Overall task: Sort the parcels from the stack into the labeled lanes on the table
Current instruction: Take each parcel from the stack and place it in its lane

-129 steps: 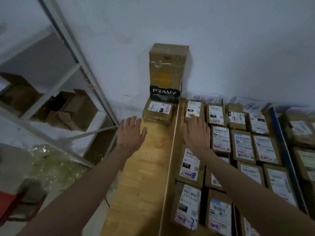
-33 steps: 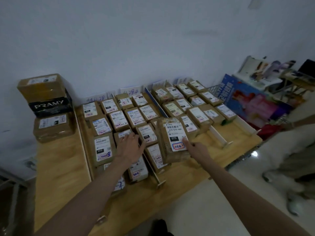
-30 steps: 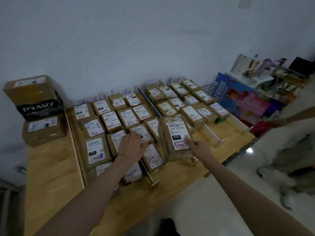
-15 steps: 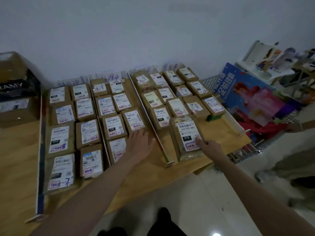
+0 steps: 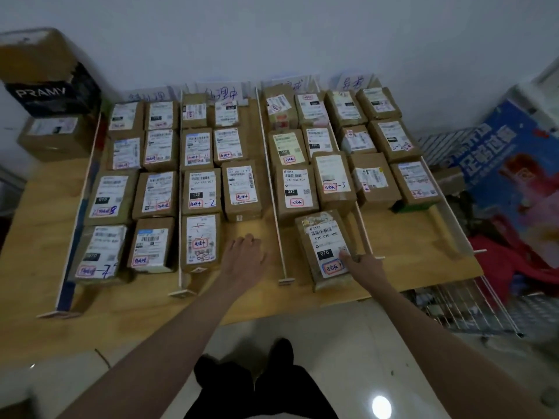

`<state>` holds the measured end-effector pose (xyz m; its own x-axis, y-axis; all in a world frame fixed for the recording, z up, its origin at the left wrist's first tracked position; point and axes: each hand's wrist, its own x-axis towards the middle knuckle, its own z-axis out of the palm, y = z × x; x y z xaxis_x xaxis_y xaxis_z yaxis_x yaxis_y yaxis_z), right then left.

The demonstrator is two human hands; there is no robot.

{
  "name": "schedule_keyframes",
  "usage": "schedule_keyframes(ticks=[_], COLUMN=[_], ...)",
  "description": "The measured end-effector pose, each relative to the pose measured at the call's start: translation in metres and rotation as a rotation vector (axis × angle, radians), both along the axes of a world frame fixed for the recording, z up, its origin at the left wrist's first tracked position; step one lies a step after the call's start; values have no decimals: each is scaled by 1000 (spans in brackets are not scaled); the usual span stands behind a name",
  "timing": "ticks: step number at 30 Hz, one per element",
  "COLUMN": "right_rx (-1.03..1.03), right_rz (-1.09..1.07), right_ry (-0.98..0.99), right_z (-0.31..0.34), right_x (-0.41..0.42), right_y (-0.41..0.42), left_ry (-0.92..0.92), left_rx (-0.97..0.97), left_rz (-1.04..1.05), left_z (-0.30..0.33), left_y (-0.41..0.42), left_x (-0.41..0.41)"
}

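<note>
Overhead view from the head camera of a wooden table [image 5: 402,234] divided into lanes by thin white divider strips [image 5: 273,189], with handwritten lane signs [image 5: 223,92] propped against the wall at the far end. Brown parcels with white shipping labels fill the lanes in rows.

The parcel marked 070 [image 5: 325,247] lies at the near end of the third lane from the left, tilted slightly, label upward, nearest the table edge and just in front of the parcel marked 032 [image 5: 295,189]. The right hand [image 5: 361,266] rests on its near right corner; the fingertips [image 5: 344,254] touch the label, beside the red-outlined stamp. Whether the thumb curls under the parcel's edge cannot be told from this angle.

The left hand [image 5: 243,258] lies on bare tabletop in the second lane, palm down, fingers loosely together and holding nothing. It sits just right of the parcel with red scribbles [image 5: 200,241] and left of the divider that separates it from the 070 parcel; the two hands are thus on opposite sides of that strip.

At far left, outside the lanes, stands the remaining stack: a box banded PRAMY [image 5: 45,74] atop a lower carton [image 5: 56,136]. A blue printed poster [image 5: 502,164] leans at right.
</note>
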<state>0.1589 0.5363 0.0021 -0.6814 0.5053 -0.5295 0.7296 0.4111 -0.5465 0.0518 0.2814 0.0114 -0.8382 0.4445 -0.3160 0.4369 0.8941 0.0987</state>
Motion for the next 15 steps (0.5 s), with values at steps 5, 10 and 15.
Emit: schedule_keyframes(ticks=[5,10,15], right_rx=[-7,13,-56], right_rz=[34,53,12], right_ry=[15,44,62], right_z=[-18,-33,-44], right_x=[-11,-21,-23], right_y=[1,-1,-11], left_ry=[-19,-41,-42], left_rx=[-28,-48,-65], left_rz=[57,77,83], left_z=[-14,-19,-21], left_y=[2,2,1], left_x=[4,6,6])
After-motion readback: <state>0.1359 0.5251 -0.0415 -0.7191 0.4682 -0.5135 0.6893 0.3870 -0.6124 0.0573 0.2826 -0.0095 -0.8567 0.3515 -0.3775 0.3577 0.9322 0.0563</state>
